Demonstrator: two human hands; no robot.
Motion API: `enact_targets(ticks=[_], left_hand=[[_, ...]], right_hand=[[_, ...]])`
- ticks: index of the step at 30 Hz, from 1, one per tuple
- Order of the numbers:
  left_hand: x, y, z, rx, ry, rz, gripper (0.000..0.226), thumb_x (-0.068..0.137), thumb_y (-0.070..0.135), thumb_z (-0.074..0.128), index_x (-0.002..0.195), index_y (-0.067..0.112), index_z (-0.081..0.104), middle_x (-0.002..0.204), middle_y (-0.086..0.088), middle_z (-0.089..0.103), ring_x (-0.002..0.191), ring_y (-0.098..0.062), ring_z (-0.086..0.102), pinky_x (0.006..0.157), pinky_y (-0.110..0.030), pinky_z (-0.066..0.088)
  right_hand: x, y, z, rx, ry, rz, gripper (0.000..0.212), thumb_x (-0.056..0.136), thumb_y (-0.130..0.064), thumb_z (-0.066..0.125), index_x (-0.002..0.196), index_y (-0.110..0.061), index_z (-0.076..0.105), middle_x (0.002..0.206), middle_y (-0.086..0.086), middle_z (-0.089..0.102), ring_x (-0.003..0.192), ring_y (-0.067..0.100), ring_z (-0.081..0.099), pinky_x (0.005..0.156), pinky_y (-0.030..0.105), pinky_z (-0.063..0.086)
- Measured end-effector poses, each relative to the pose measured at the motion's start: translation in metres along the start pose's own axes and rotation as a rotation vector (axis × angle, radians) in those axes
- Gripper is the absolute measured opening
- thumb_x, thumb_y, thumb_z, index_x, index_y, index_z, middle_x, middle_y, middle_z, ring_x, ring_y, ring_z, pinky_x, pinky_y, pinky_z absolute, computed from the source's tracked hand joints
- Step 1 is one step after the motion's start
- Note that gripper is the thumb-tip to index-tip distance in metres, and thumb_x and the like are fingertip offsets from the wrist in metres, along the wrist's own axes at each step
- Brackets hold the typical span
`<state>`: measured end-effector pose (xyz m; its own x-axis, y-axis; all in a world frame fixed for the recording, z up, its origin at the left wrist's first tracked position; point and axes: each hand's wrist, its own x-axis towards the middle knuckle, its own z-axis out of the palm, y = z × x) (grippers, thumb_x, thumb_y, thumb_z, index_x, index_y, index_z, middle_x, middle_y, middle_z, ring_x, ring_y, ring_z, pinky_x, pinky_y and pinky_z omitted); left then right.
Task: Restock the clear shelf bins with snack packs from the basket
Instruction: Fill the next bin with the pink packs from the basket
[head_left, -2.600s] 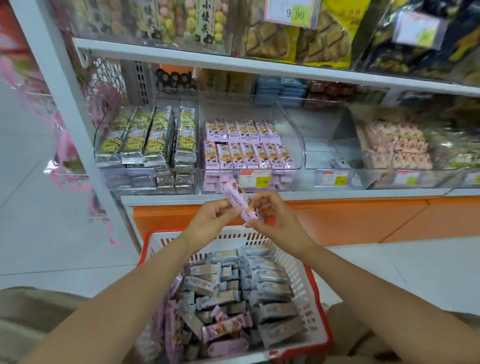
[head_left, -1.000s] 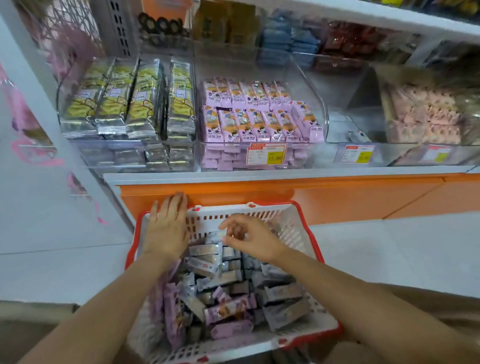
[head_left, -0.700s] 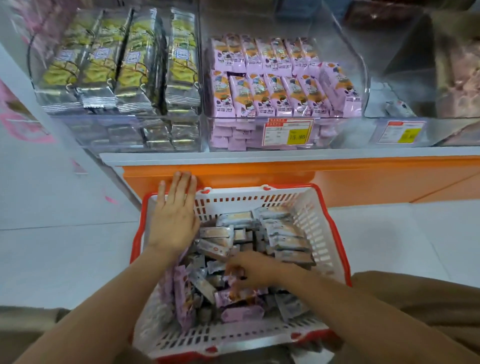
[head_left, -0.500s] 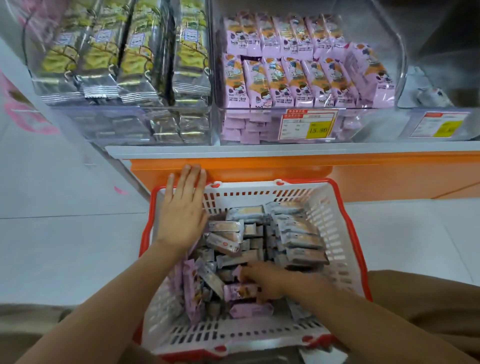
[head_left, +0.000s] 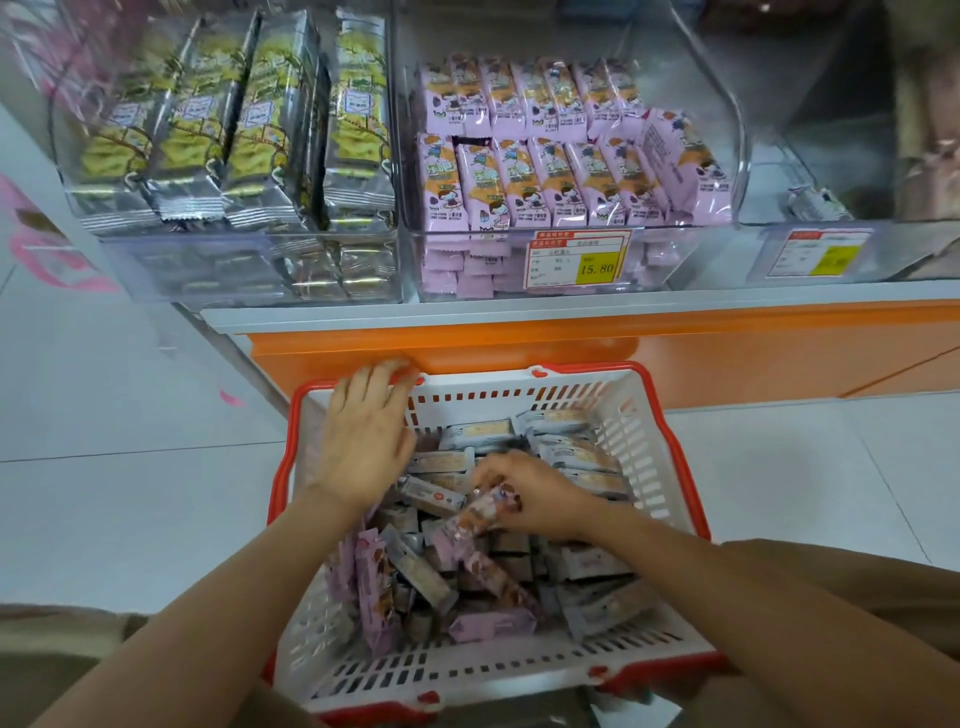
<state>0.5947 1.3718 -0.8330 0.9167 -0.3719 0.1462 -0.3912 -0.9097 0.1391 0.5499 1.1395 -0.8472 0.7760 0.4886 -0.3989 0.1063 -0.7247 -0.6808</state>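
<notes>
Below, the right hand (head_left: 535, 499) pinches a light, crinkly, probably slippery snack pack (head_left: 475, 517) near one end; mid-body looks surer. Left hand (head_left: 363, 441), fingers straight, rests on the basket (head_left: 493, 408).

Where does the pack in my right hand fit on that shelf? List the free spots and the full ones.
Right bin: nearly bare, floor free around its lone silver pack. Middle bin: a gap between the purple packs and its right wall, toward the back. Left bin: crammed with yellow packs.
</notes>
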Motion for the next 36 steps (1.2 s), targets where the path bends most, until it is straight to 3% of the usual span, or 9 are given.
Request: enact_targets(ticks=[3, 7, 10, 15, 23, 25, 30, 33, 36], left_hand=[[0.002, 0.021, -0.009, -0.460, -0.407, -0.124, 0.053, 0.090, 0.051, 0.036, 0.127, 0.024, 0.062, 0.123, -0.002, 0.063, 0.115, -0.024, 0.055, 0.102, -0.042, 0.041], [0.005, 0.050, -0.031, -1.071, -0.754, -0.185, 0.028, 0.100, 0.034, 0.054, 0.113, 0.014, 0.069, 0.099, 0.018, 0.070, 0.093, 0.003, 0.062, 0.086, -0.018, 0.045], [0.009, 0.060, -0.046, -1.173, -0.652, -0.170, 0.020, 0.098, 0.025, 0.060, 0.101, 0.008, 0.070, 0.069, 0.018, 0.063, 0.062, 0.003, 0.053, 0.063, -0.015, 0.039], [0.015, 0.074, -0.071, -1.322, -0.514, -0.247, 0.016, 0.093, 0.014, 0.065, 0.102, 0.001, 0.064, 0.068, 0.013, 0.067, 0.063, -0.001, 0.059, 0.070, -0.019, 0.044], [0.027, 0.106, -0.108, -1.492, -0.282, -0.279, 0.016, 0.086, 0.020, 0.069, 0.089, 0.007, 0.060, 0.074, 0.001, 0.074, 0.069, -0.017, 0.072, 0.082, -0.032, 0.050], [0.033, 0.109, -0.112, -1.371, -0.155, -0.197, 0.024, 0.088, 0.029, 0.068, 0.095, 0.007, 0.061, 0.080, -0.001, 0.074, 0.076, -0.018, 0.071, 0.081, -0.035, 0.052], [0.045, 0.097, -0.122, -0.384, 0.499, 0.153, 0.037, 0.091, 0.026, 0.048, 0.124, 0.013, 0.056, 0.120, -0.002, 0.057, 0.113, -0.019, 0.048, 0.096, -0.036, 0.036], [0.055, 0.085, -0.120, -0.098, 0.411, 0.185, 0.067, 0.086, 0.024, 0.052, 0.149, 0.008, 0.037, 0.155, -0.009, 0.036, 0.145, -0.027, 0.028, 0.120, -0.049, 0.015], [0.059, 0.076, -0.111, 0.035, 0.284, 0.166, 0.091, 0.081, 0.023, 0.066, 0.157, 0.008, 0.018, 0.164, -0.009, 0.019, 0.152, -0.026, 0.013, 0.122, -0.050, 0.003]], right_hand=[[-0.005, -0.011, -0.026, 0.024, 0.114, -0.075, 0.046, 0.075, -0.002, 0.066, 0.114, -0.025, 0.055, 0.105, -0.008, 0.058, 0.103, 0.014, 0.055, 0.084, 0.033, 0.049], [-0.018, -0.029, -0.058, 0.053, 0.220, -0.175, 0.050, 0.076, 0.002, 0.066, 0.117, -0.023, 0.053, 0.105, -0.006, 0.057, 0.106, 0.015, 0.051, 0.084, 0.033, 0.048], [-0.032, -0.039, -0.072, 0.042, 0.356, -0.244, 0.049, 0.078, 0.003, 0.066, 0.122, -0.015, 0.055, 0.114, -0.003, 0.058, 0.112, 0.011, 0.046, 0.091, 0.024, 0.042], [-0.059, -0.055, -0.081, 0.113, 0.624, -0.284, 0.054, 0.080, -0.014, 0.072, 0.128, -0.023, 0.049, 0.126, -0.004, 0.045, 0.121, 0.014, 0.041, 0.102, 0.020, 0.032], [-0.089, -0.070, -0.085, 0.228, 0.703, -0.277, 0.044, 0.077, -0.017, 0.078, 0.115, -0.022, 0.055, 0.105, -0.001, 0.056, 0.089, 0.011, 0.055, 0.073, 0.022, 0.047], [-0.093, -0.079, -0.098, 0.252, 0.794, -0.279, 0.036, 0.079, -0.015, 0.077, 0.109, -0.022, 0.058, 0.103, -0.001, 0.061, 0.086, 0.013, 0.060, 0.072, 0.025, 0.051], [-0.098, -0.099, -0.145, 0.214, 1.016, -0.289, 0.037, 0.076, -0.002, 0.074, 0.097, -0.029, 0.061, 0.102, 0.002, 0.064, 0.081, 0.007, 0.058, 0.072, 0.021, 0.049], [-0.090, -0.105, -0.178, 0.154, 1.155, -0.216, 0.033, 0.076, -0.001, 0.074, 0.098, -0.024, 0.064, 0.100, 0.003, 0.062, 0.076, 0.001, 0.054, 0.070, 0.015, 0.046], [-0.076, -0.104, -0.202, 0.041, 1.216, -0.102, 0.028, 0.077, -0.006, 0.074, 0.102, -0.018, 0.069, 0.098, 0.004, 0.061, 0.077, 0.006, 0.052, 0.073, 0.024, 0.048]])
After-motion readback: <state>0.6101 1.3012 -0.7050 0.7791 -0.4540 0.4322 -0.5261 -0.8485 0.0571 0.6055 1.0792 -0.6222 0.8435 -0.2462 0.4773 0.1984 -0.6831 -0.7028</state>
